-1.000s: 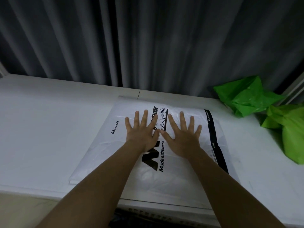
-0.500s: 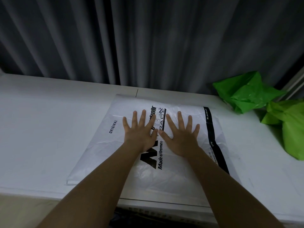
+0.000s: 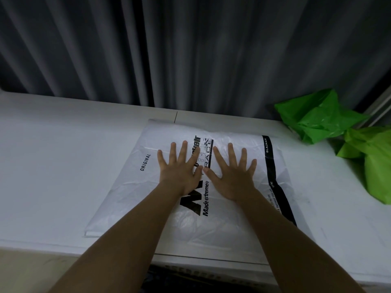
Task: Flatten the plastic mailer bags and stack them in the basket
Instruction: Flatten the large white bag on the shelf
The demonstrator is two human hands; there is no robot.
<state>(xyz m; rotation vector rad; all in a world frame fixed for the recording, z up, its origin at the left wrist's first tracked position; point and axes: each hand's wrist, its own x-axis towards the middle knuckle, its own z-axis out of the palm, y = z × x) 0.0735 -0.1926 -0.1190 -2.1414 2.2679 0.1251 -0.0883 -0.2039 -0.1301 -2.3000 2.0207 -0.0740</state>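
Reading "Made extreme", "ORIGINAL": mailer (image 3: 131,193)

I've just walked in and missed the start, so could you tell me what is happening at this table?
A person is flattening a white mailer bag on the white table. The left hand and right hand lie side by side on its printed middle, fingers spread and straight. Crumpled green bags wait at the table's far right. No basket is clearly in view.
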